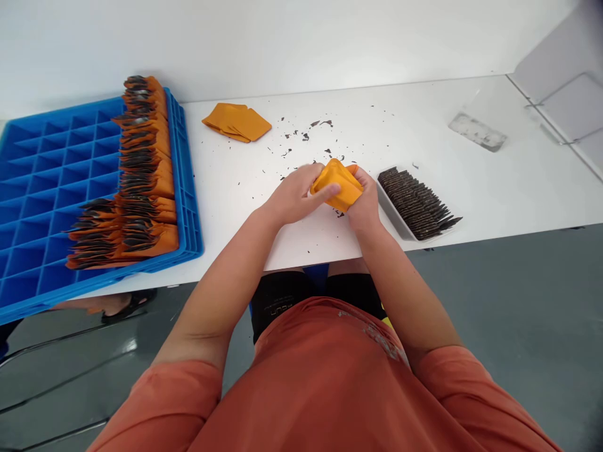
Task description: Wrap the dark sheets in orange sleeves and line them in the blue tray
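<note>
An orange pouch (336,184) sits pinched between both hands just above the white table (494,188), near its front edge; the left hand (294,198) curls its fingers over the pouch's left side, the right hand (365,199) closes on the right corner. It looks light, thin and floppy, best gripped at its edges; a tray of dark flat pieces (417,202) lies just right, spare orange pouches (237,122) farther back, filled pouches (141,176) stacked on a blue crate (42,188) at left.

Orange pouch (336,184) between left hand (293,196) and right hand (363,204), above white table (494,182)
</note>
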`<state>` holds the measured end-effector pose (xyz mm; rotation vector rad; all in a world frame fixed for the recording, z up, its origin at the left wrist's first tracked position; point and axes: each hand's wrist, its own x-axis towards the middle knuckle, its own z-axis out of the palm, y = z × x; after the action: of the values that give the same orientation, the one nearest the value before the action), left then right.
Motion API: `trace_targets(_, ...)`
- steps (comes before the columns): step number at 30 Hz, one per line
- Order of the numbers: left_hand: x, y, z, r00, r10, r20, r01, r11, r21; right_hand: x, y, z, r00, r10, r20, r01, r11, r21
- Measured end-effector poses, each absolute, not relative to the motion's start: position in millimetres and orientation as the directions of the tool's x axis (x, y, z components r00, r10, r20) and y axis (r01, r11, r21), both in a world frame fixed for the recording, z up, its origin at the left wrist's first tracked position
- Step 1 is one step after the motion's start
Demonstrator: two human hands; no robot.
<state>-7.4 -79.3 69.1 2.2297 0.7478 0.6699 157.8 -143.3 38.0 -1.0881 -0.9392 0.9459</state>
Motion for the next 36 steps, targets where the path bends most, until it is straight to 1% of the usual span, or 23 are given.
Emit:
trace_targets(3,-9.3,-75.2,62.9,0.699,0.602,0.386,0.323,-0.748,0.58,159.6,-143.1,36.0,0.306,0.949,0.071,-0.137,0.117,-0.984)
trace_targets(6,-8.1,-75.3,55.8,0.74,0.533,0.411,0.319,-0.816,0.482,161.3,-143.1,35.3,0.292,0.951,0.104,-0.072,0.13,-0.989)
trace_targets(8,-4.7,-76.9,51.6,0.756,0.503,0.419,0.312,-0.839,0.445,162.6,-142.1,34.4,0.29,0.949,0.127,-0.019,0.139,-0.99)
trace_targets(11,0.8,-77.5,48.1,0.737,0.495,0.46,0.302,-0.85,0.431,163.5,-138.9,31.4,0.27,0.954,0.127,0.04,0.121,-0.992)
trace_targets(15,2.8,-70.9,47.0,0.685,0.519,0.512,0.302,-0.841,0.449,161.8,-133.5,24.8,0.245,0.964,0.101,0.015,0.1,-0.995)
trace_targets(18,-0.1,-62.7,44.5,0.631,0.507,0.587,0.243,-0.848,0.472,161.2,-132.2,19.5,0.251,0.958,0.139,0.037,0.134,-0.99)
trace_targets(21,-5.4,-54.7,40.6,0.6,0.525,0.604,0.202,-0.829,0.521,162.2,-134.0,16.0,0.276,0.928,0.251,0.146,0.218,-0.965)
trace_targets(25,-11.2,-47.3,37.2,0.565,0.644,0.516,0.232,-0.724,0.649,159.2,-137.4,17.0,0.335,0.835,0.438,0.273,0.359,-0.893)
trace_targets(28,-12.0,-44.1,36.1,0.528,0.698,0.484,0.201,-0.657,0.727,151.3,-143.6,22.0,0.391,0.758,0.522,0.316,0.422,-0.85)
trace_targets(30,-11.5,-42.3,35.3,0.506,0.718,0.479,0.185,-0.632,0.752,146.5,-155.0,28.1,0.41,0.719,0.562,0.327,0.459,-0.826)
trace_targets(32,-10.9,-40.5,34.4,0.49,0.722,0.488,0.174,-0.629,0.757,145.7,-175.0,38.7,0.385,0.676,0.628,0.363,0.515,-0.777)
trace_targets(34,-10.2,-39.5,33.9,0.482,0.722,0.497,0.169,-0.633,0.755,152.0,-201.7,56.4,0.31,0.628,0.714,0.441,0.57,-0.693)
trace_targets(36,-9.4,-40.4,34.8,0.483,0.721,0.496,0.176,-0.636,0.752,167.6,-228.4,82.0,0.232,0.616,0.753,0.538,0.564,-0.627)
